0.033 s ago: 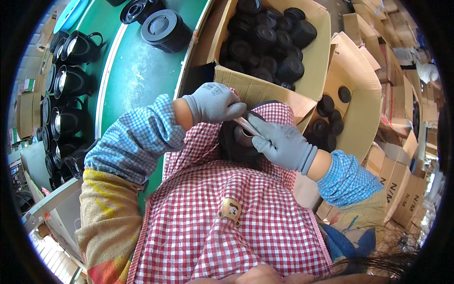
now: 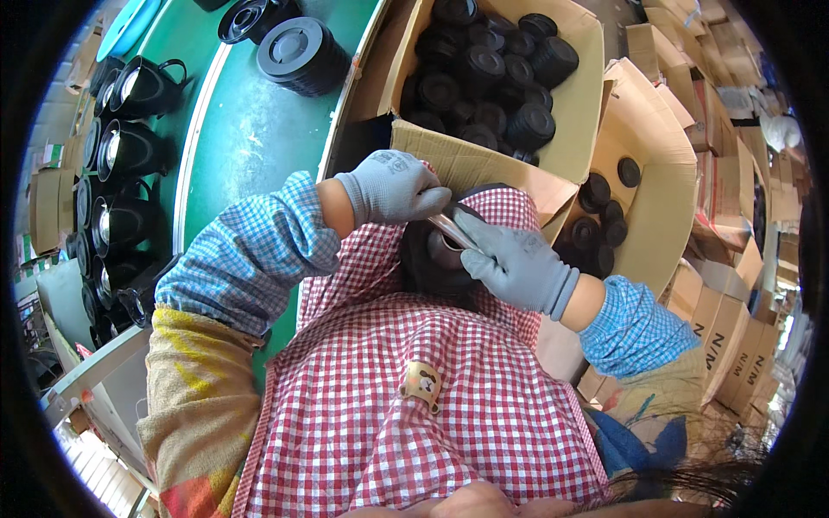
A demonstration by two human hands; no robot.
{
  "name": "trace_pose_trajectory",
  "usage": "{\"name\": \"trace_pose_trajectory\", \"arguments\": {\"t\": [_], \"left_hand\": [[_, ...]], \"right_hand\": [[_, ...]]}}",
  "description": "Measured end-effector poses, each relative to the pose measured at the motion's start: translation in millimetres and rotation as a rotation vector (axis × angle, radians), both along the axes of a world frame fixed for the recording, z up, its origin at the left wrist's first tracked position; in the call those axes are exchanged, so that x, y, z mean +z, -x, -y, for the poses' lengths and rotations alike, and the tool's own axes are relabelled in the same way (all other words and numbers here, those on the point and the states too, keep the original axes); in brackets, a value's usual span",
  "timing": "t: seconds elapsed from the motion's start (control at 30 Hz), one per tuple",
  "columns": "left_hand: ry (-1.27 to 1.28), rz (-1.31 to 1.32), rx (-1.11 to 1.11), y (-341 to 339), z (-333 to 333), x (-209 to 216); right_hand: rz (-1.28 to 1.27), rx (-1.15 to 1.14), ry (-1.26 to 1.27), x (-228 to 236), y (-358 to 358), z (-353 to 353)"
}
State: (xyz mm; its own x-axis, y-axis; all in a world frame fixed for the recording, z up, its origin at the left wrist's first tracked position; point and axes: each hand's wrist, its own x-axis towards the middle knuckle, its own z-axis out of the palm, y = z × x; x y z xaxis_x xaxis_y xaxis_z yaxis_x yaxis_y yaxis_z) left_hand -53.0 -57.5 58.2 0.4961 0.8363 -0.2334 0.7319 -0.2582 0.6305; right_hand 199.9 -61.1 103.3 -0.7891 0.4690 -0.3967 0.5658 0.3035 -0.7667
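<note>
Both my hands wear grey knit gloves and meet over my lap. My left hand [image 2: 393, 188] has its fingers curled closed at the upper end of a slim, shiny metal piece [image 2: 449, 230]. Lower on that same piece, my right hand [image 2: 518, 266] grips it between thumb and fingers. Its exact kind cannot be made out. Beneath the hands, a dark round object [image 2: 421, 263] rests in my lap against the red checked apron [image 2: 423, 345]. A shiny part shows in its middle; the right hand covers some of it.
A green workbench [image 2: 255, 160] at left bears a stack of black lids [image 2: 302, 56] and a row of black handled pots [image 2: 134, 151]. Ahead, a cardboard box [image 2: 458, 155] holds many black lids [image 2: 484, 69]. Another box [image 2: 661, 164] with fewer lids stands right of it.
</note>
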Motion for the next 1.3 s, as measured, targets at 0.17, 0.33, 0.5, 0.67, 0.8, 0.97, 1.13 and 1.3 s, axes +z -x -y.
{"name": "trace_pose_trajectory", "arguments": {"t": [0.17, 0.33, 0.5, 0.67, 0.8, 0.97, 1.13, 1.3], "left_hand": [[-0.116, 0.042, -0.105, -35.0, -30.3, 4.4], [-0.167, 0.007, -0.133, -15.0, -11.6, 15.5], [0.123, 0.044, -0.074, -0.9, 11.5, 23.1], [-0.089, 0.096, -0.077, 5.3, -2.5, -5.4], [-0.031, 0.033, -0.105, -9.9, 11.3, 29.7], [-0.007, 0.145, -0.027, -0.6, 19.3, 8.9], [0.256, 0.157, -0.045, -3.2, 37.0, 37.6], [0.126, 0.236, -0.018, 8.7, 26.8, 9.2]], "right_hand": [[-0.204, -0.285, 0.025, -7.6, -1.8, 48.4], [0.055, -0.031, 0.094, 13.4, -12.7, 3.5], [0.173, 0.225, 0.031, 13.1, -8.1, -21.8], [0.155, 0.083, 0.007, 16.7, 9.6, -1.7], [0.227, 0.286, -0.036, 13.0, -14.6, -27.8], [0.283, 0.471, -0.257, 11.1, 1.0, -48.7], [0.163, 0.529, -0.203, 8.4, -2.5, -51.0], [0.295, 0.396, -0.116, 18.0, 12.9, -39.5]]}}
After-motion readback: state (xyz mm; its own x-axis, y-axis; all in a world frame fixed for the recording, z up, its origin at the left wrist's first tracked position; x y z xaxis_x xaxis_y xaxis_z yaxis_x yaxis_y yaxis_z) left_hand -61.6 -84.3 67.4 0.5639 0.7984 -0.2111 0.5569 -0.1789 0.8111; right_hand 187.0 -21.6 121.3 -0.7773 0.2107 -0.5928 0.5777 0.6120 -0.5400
